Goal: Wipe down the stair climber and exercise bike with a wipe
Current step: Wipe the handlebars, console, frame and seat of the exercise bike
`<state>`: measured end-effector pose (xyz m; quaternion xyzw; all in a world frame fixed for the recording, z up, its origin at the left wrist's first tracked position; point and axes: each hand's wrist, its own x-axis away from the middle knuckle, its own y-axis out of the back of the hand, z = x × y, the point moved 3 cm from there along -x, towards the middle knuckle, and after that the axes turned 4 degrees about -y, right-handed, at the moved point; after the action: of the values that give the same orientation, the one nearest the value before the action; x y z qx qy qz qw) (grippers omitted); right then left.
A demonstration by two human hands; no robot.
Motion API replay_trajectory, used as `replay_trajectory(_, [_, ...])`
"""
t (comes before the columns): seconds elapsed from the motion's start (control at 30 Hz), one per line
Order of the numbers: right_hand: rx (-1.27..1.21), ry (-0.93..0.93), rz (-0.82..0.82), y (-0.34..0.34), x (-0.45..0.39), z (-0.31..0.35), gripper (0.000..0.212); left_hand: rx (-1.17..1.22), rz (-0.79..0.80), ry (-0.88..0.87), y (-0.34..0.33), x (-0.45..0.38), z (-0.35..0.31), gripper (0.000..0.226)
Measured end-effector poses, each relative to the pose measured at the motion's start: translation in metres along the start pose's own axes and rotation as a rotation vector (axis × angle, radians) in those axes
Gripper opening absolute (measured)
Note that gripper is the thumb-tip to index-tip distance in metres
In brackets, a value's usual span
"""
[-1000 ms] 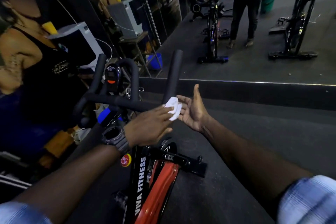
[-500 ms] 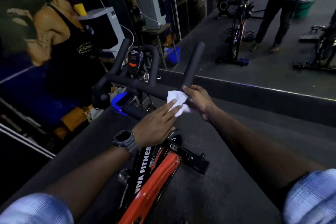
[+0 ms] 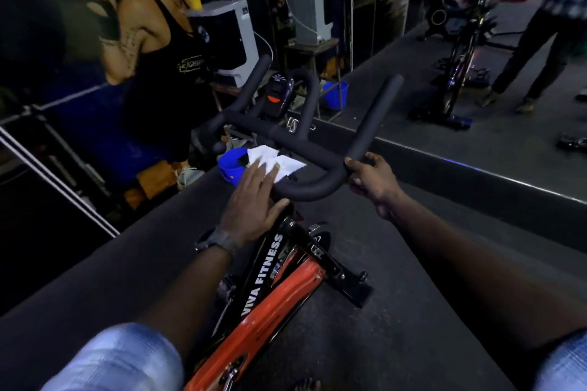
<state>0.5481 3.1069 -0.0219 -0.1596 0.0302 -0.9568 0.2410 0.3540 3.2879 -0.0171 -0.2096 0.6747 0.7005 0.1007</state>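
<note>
- Exercise bike [image 3: 279, 289] stands on the dark floor under the head camera; its handlebar [image 3: 317, 155] is being wiped, and next, I judge, comes a sweep along the bar
- Left hand [image 3: 254, 197], fingers straight, presses the wipe [image 3: 273, 162] on the bar
- Right hand [image 3: 371, 181] grips the right bend, steadying it

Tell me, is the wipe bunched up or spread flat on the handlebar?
Mostly spread: the wipe lies opened over the handlebar under the left hand and its flat fingers.

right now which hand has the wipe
The left hand, fingers flat, pressing the wipe on the handlebar; the right hand grips bare bar.
</note>
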Motion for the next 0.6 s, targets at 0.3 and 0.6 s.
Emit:
replay_trajectory(0.3, [0.012,0.025,0.034,-0.002,0.009,-0.003,0.051,0.034,-0.080,-0.043,-0.007,-0.017,-0.037,0.080])
replay_trajectory(0.6, [-0.039,0.064,0.050,0.002,0.017,0.007,0.025,0.104,0.188,-0.204,-0.020,-0.090,-0.109,0.080])
